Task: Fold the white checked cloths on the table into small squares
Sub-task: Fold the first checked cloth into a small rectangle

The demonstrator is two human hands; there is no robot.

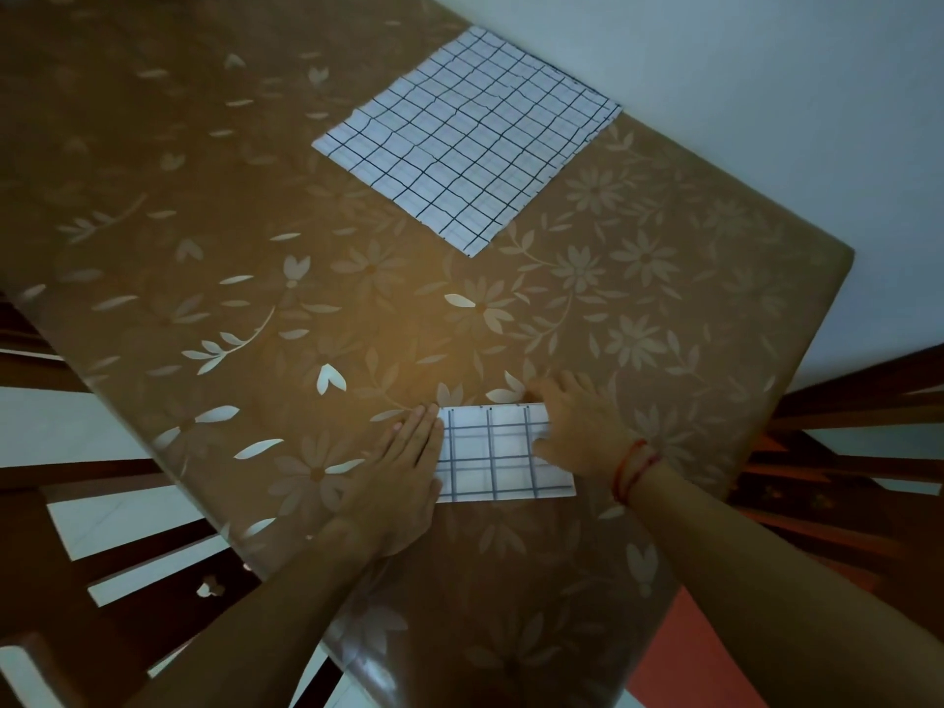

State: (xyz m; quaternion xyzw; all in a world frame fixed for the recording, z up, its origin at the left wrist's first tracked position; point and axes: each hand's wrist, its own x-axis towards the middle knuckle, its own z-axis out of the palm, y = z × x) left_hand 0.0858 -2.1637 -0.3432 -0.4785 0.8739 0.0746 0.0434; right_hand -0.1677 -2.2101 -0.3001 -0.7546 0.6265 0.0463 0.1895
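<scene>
The person is laying the left hand (408, 467) flat, fingers straight and together, along the left edge of the folded checked cloth (490, 452). The right hand (577, 426), spread and gripping nothing, is pressing on the cloth's right end, probably to set the crease and square the edges. The cloth is lying between both hands on the counter (255, 222). Well beyond the fingertips, an unfolded checked cloth (470, 140) is lying flat, likely awaiting its turn.

- No words, labels, brands, numbers or signs are readable: the folded cloth (503, 454) and the flat cloth (467, 140) show only dark grid lines, and the table cover (664, 237) only pale flowers.
</scene>
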